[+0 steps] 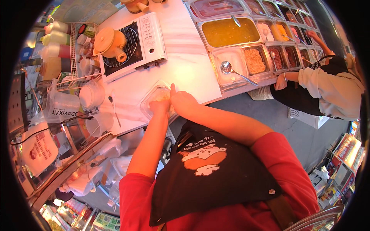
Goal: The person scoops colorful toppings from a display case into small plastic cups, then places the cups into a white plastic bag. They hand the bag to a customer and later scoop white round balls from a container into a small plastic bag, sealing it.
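Note:
A clear plastic container [146,100] with pale, crumbly food in it lies at the counter's front edge. My left hand [160,107] reaches into it, its fingertips hidden in the food. At the container's right side is my right hand [183,103], one finger extended over the rim; whether it grips anything is hidden. A long thin spoon [114,111] rests on the white counter [185,62] to the left. Behind it, a portable gas stove [153,39] carries a tan clay teapot [111,43] with a side handle.
Steel topping pans [231,32] fill the right side, with a metal ladle [226,67] across one. A co-worker's sleeve [326,83] and hands are beside them. Bottles [56,50], a wire rack [74,55], stacked plastic lids [89,93] and a clear jug [99,124] stand at left.

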Demonstrator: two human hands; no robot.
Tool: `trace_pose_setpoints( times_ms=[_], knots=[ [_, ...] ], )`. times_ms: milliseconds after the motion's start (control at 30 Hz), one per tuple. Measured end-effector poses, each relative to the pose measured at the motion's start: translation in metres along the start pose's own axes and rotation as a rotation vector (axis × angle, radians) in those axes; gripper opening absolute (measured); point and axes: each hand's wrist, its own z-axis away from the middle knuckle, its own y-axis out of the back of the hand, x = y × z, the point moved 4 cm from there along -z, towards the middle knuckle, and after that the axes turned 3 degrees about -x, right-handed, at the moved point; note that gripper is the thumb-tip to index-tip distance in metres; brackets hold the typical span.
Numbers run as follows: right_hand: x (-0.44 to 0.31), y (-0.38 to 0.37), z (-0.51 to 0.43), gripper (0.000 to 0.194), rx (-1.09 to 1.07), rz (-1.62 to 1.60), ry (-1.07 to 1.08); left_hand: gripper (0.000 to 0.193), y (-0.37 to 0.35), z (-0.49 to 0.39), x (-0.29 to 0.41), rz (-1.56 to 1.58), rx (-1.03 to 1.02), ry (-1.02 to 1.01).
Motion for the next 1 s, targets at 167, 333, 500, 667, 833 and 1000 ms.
trace_pose_setpoints(
  times_ms=[167,333,500,667,833,1000],
  knots=[
    [0.005,0.004,-0.005,0.066,0.021,0.022,0.012,0.029,0.015,-0.010,0.013,0.180,-0.414,0.078],
    [0.006,0.014,-0.007,0.053,-0.020,0.037,0.001,0.007,0.043,0.034,0.041,0.128,-0.548,-0.095],
    [0.007,0.008,-0.010,0.062,0.006,0.033,-0.005,0.015,0.053,0.016,0.027,-0.159,-0.555,-0.319],
    [0.007,0.006,-0.013,0.060,-0.001,0.048,0.002,0.017,0.067,0.008,0.027,-0.407,-0.341,-0.836],
    [0.011,0.009,-0.011,0.059,0.032,0.062,0.034,0.037,0.065,0.045,0.056,-0.767,-0.443,-0.986],
    [0.009,0.007,-0.012,0.057,0.054,0.030,0.048,0.047,0.032,0.053,0.034,-1.275,-0.400,-1.504]
  ],
)
